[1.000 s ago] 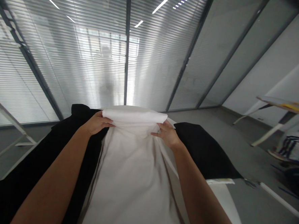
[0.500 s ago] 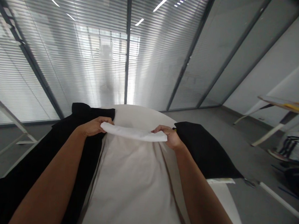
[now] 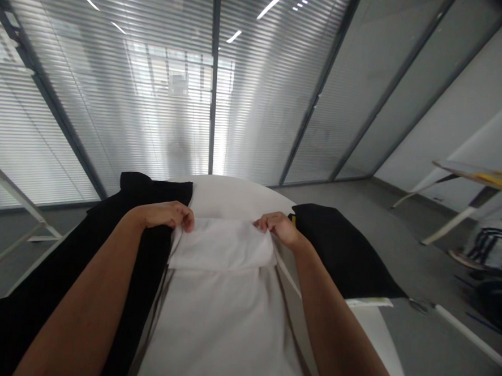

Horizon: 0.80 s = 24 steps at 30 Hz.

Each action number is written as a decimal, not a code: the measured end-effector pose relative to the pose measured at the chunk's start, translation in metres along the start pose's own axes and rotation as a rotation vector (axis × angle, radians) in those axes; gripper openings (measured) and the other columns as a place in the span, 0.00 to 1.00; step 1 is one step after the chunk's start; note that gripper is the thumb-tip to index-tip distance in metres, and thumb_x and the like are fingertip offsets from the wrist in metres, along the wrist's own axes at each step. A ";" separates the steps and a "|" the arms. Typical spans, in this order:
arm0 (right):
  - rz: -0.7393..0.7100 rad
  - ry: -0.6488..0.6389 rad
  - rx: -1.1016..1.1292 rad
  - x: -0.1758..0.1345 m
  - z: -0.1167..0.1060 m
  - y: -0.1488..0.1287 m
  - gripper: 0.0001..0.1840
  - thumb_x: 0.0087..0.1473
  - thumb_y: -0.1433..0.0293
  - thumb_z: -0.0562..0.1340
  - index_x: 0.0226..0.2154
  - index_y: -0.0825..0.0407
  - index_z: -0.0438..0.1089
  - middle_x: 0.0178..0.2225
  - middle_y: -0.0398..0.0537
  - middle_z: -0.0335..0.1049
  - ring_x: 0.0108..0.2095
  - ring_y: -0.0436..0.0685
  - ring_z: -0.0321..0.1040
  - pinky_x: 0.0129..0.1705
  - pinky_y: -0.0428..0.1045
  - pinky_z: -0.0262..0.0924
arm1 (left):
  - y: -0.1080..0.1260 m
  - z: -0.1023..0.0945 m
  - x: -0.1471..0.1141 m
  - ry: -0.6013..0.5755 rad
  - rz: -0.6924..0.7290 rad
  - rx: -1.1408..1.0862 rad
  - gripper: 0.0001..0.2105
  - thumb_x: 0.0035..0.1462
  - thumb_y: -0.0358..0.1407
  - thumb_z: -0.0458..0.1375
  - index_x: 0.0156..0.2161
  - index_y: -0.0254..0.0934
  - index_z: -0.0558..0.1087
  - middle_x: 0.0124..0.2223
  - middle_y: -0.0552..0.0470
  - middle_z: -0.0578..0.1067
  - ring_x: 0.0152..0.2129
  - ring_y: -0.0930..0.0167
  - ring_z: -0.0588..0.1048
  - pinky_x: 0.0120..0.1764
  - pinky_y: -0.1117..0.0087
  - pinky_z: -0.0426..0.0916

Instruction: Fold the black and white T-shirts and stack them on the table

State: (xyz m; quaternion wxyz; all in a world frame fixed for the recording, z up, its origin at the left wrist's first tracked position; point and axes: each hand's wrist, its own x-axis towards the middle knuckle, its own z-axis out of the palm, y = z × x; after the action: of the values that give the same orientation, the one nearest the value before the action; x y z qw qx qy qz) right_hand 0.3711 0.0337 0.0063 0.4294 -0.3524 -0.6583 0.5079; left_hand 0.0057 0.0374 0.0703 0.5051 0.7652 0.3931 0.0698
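A long piece of white cloth (image 3: 217,322) lies lengthwise down the table in front of me. Its far end is folded over toward me as a flat white flap (image 3: 221,251). At the flap's far left corner my left hand (image 3: 168,216) is closed, fingers curled on the fold. My right hand (image 3: 278,226) pinches the far right corner of the same fold. Black cloth (image 3: 143,283) runs along the left of the white cloth, under my left forearm. Another piece of black cloth (image 3: 344,250) lies just right of my right hand.
The white table (image 3: 237,198) has a rounded far edge. Scissors (image 3: 419,305) stick out at its right edge, near a white strip (image 3: 369,302). A wooden-topped table (image 3: 481,174) stands at the right. Glass panels with blinds (image 3: 256,97) rise behind.
The white cloth's far end, held up as a narrow roll between both hands, now lies folded flat toward me. My left hand has turned over and moved slightly right; the right stays near its place.
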 end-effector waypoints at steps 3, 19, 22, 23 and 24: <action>-0.009 -0.040 -0.103 0.000 0.002 -0.010 0.09 0.35 0.71 0.56 0.12 0.52 0.69 0.18 0.46 0.68 0.28 0.57 0.69 0.43 0.55 0.63 | 0.005 0.003 0.000 0.092 -0.104 0.015 0.11 0.44 0.33 0.56 0.35 0.39 0.76 0.38 0.50 0.77 0.41 0.64 0.73 0.41 0.70 0.66; 0.088 0.153 -1.171 -0.002 0.076 -0.012 0.25 0.64 0.57 0.49 0.61 0.44 0.59 0.61 0.52 0.60 0.63 0.67 0.50 0.61 0.68 0.38 | 0.005 0.053 0.050 0.484 0.031 0.670 0.25 0.61 0.46 0.48 0.57 0.32 0.68 0.55 0.36 0.72 0.54 0.58 0.67 0.56 0.61 0.57; 0.114 0.135 -1.252 -0.007 0.089 0.006 0.28 0.65 0.55 0.46 0.63 0.46 0.56 0.64 0.53 0.56 0.65 0.67 0.46 0.63 0.68 0.33 | -0.007 0.077 0.064 0.455 -0.064 0.720 0.29 0.64 0.49 0.42 0.63 0.31 0.61 0.61 0.33 0.65 0.60 0.56 0.61 0.58 0.56 0.52; 0.116 0.143 -1.265 -0.008 0.088 0.011 0.28 0.65 0.55 0.46 0.62 0.46 0.57 0.63 0.53 0.57 0.64 0.66 0.47 0.63 0.67 0.33 | -0.011 0.083 0.066 0.465 -0.110 0.736 0.30 0.64 0.50 0.41 0.63 0.33 0.60 0.62 0.34 0.64 0.60 0.55 0.61 0.58 0.55 0.52; 0.110 0.149 -1.272 -0.008 0.087 0.015 0.27 0.65 0.55 0.45 0.62 0.46 0.57 0.62 0.53 0.58 0.64 0.66 0.48 0.63 0.67 0.34 | -0.014 0.086 0.068 0.485 -0.149 0.749 0.30 0.64 0.51 0.41 0.63 0.36 0.61 0.62 0.35 0.64 0.59 0.55 0.61 0.58 0.55 0.52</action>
State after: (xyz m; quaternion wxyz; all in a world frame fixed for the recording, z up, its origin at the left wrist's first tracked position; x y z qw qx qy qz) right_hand 0.2942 -0.0023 -0.0196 0.1545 -0.6060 -0.7802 0.0137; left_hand 0.0885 0.0238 -0.0025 0.0905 0.8263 0.5523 0.0633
